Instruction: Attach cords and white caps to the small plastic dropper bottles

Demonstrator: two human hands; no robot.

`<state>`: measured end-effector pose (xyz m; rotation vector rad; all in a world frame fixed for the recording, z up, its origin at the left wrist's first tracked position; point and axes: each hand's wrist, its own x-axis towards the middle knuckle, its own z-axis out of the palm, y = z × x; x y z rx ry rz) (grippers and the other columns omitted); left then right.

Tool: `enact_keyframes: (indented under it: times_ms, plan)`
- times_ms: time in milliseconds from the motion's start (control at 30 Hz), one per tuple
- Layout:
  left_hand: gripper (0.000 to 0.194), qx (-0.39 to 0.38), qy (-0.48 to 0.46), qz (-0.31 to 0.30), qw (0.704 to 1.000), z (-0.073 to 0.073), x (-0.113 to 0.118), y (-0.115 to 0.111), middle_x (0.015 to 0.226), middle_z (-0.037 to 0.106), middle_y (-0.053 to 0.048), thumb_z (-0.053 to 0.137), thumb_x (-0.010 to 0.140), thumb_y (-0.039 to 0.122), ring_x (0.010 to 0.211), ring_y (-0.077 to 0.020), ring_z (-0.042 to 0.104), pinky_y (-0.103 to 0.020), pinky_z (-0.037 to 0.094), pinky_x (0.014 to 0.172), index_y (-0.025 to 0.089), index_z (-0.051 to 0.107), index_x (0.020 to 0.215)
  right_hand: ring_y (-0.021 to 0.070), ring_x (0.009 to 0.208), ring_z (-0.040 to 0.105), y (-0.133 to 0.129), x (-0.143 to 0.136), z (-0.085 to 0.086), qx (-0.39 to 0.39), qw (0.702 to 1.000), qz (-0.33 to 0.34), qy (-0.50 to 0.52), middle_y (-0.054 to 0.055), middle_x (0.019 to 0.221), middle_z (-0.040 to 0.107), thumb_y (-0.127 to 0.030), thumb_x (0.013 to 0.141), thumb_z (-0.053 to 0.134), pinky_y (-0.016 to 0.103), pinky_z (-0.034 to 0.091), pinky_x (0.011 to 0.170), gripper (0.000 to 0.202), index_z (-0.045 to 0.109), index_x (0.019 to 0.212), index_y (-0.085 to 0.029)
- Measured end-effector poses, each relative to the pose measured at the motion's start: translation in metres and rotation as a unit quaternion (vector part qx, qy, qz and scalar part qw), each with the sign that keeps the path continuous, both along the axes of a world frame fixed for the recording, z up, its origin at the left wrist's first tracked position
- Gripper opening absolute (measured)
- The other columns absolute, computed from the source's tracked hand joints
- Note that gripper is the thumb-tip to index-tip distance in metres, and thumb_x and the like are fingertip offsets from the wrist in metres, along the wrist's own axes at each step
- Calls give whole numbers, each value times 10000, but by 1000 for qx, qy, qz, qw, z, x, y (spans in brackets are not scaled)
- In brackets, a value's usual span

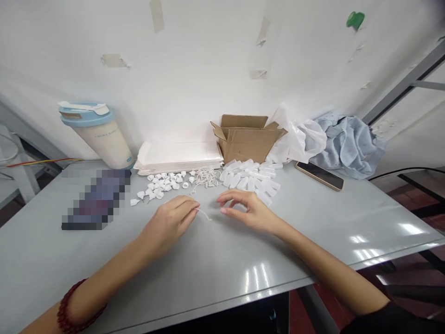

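Note:
My left hand (177, 217) is closed in a pinch on a thin white cord (205, 214), whose free end sticks out to the right above the grey table. To its right, my right hand (243, 208) has its fingers apart and curved, with nothing between them. Behind the hands lie several small white caps (167, 182), a tangle of white cords (207, 177) and several clear plastic tubes (248, 176). The tubes are nearest to my right hand.
An open cardboard box (248, 144) stands by the wall, between a stack of white envelopes (181, 155) and a plastic bag (299, 137). A tumbler (104, 139) and a blurred flat object (99, 199) are left; a phone (321, 176) and blue cloth (347, 144) are right.

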<state>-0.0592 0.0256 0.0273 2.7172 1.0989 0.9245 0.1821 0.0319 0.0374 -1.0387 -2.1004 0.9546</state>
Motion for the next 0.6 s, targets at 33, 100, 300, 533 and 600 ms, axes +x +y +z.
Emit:
enact_keyframes:
  times_ms: [33, 100, 300, 533, 600]
  plan:
    - [239, -18, -11, 8, 1000, 1, 1, -2, 873, 698, -57, 442, 949, 172, 785, -160, 650, -257, 495, 697, 139, 676, 912, 196, 934, 640, 3, 4, 0, 61, 995, -44, -64, 105, 1049, 682, -248, 877, 597, 355, 504, 813, 163, 663, 992, -152]
    - [254, -52, -30, 28, 998, 4, 3, -6, 881, 686, -43, 461, 945, 198, 769, -147, 641, -244, 484, 677, 164, 697, 857, 231, 890, 629, 9, 13, 0, 147, 957, -134, -211, 134, 964, 685, -169, 861, 585, 360, 471, 767, 109, 660, 922, -118]
    - [254, -81, -73, 82, 991, 8, 9, -14, 721, 568, -20, 522, 903, 287, 681, -152, 566, -247, 440, 580, 221, 748, 810, 213, 726, 615, 17, 32, 9, 74, 881, -229, -408, 91, 809, 689, -289, 892, 581, 278, 339, 570, 199, 644, 981, -123]
    - [243, -200, -129, 84, 968, 7, 9, -15, 751, 693, -25, 541, 865, 305, 708, -159, 621, -265, 476, 641, 215, 765, 843, 179, 683, 577, 16, 36, 10, 19, 894, -192, -404, 58, 734, 659, -290, 838, 635, 259, 310, 568, 179, 669, 918, -134]
    - [229, -243, -139, 100, 955, 9, 10, -15, 782, 718, -25, 569, 846, 338, 725, -169, 635, -269, 484, 649, 218, 763, 834, 156, 648, 552, 15, 34, 9, 23, 916, -169, -362, 42, 709, 634, -277, 827, 640, 255, 316, 567, 155, 670, 874, -133]
